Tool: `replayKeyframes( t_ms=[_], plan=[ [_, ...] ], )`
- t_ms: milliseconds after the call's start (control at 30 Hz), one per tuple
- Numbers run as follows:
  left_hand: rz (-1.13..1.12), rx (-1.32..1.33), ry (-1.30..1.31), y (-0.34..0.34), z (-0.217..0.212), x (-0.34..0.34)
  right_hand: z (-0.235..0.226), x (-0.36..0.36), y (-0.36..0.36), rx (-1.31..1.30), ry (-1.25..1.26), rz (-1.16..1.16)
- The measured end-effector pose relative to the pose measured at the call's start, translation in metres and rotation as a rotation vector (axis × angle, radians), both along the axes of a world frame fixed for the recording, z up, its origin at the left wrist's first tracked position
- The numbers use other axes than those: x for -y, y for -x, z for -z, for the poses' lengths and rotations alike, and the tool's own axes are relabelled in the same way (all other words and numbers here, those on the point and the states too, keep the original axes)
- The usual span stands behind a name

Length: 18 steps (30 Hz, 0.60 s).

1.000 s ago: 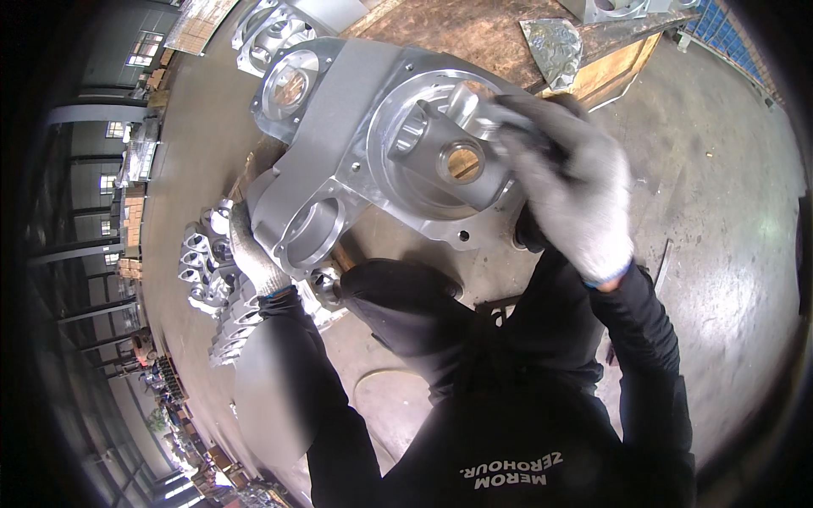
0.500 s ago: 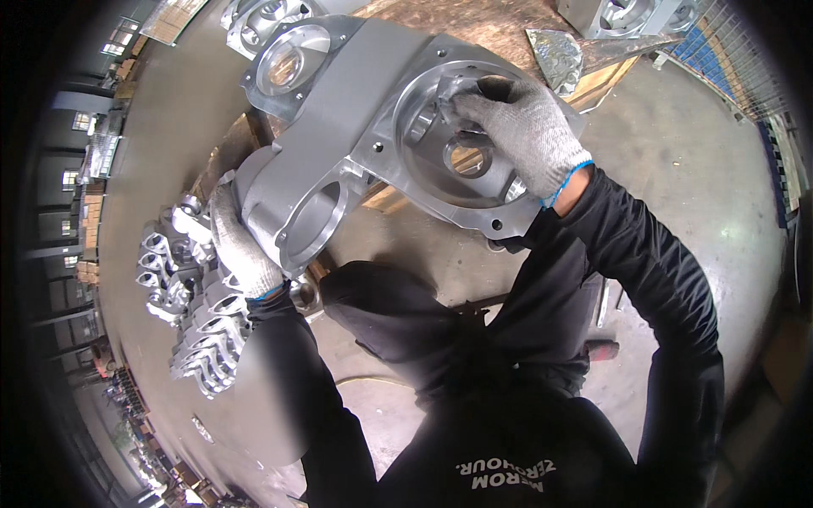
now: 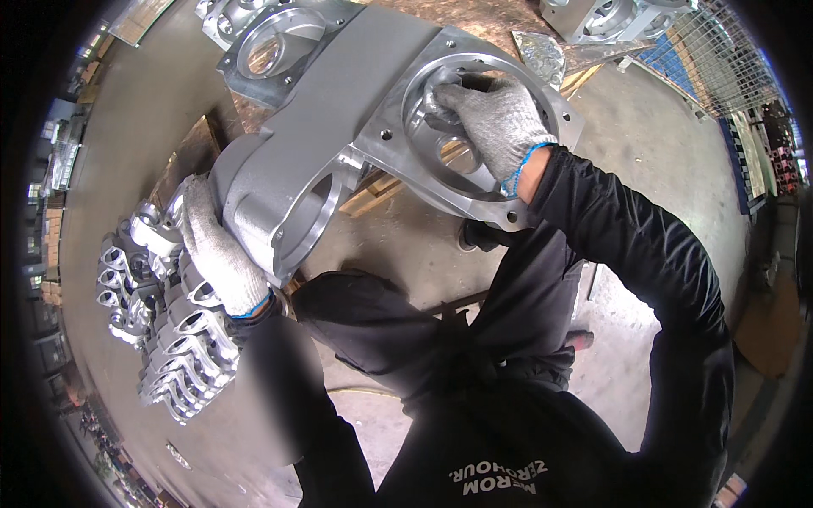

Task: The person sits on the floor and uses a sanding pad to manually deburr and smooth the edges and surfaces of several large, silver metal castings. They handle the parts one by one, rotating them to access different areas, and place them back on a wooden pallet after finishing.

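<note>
A large grey metal casting with machined round openings is tilted in front of me. My left hand, in a white knit glove with a blue cuff edge, is closed on the casting's rounded left end; its fingertips pass partly behind the edge. My right hand, gloved alike, reaches into the big ring-shaped bore at the casting's right. Its fingers are pinched together against the upper left inner wall. Something small and grey seems to sit under the fingertips, too hidden to name.
A worn wooden table lies beyond, bearing another casting and a crumpled silvery piece. Many similar castings stand in rows on the floor at left. Wire mesh caging rises at far right.
The view has shifted, and the casting and my left hand now appear farther left. My right hand stays inside the bore, its fingertips still at the upper left wall.
</note>
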<state>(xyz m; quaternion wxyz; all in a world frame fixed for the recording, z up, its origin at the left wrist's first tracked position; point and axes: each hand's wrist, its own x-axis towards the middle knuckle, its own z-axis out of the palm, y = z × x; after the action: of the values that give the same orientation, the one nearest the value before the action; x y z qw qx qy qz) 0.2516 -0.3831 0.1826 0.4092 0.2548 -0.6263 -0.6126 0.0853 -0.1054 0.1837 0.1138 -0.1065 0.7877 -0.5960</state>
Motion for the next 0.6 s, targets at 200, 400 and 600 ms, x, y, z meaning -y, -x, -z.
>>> replayKeyframes(
  t_ms=[200, 400, 600],
  plan=[
    [0.05, -0.042, -0.097, 0.001, 0.001, 0.002, 0.003, 0.014, 0.001, -0.033, -0.116, 0.114],
    [0.017, 0.032, 0.015, 0.003, 0.0, 0.0, -0.004, 0.011, -0.002, -0.101, -0.224, -0.018],
    [0.007, 0.047, -0.172, 0.007, -0.013, -0.007, -0.011, 0.011, -0.005, -0.205, -0.378, -0.165]
  ],
)
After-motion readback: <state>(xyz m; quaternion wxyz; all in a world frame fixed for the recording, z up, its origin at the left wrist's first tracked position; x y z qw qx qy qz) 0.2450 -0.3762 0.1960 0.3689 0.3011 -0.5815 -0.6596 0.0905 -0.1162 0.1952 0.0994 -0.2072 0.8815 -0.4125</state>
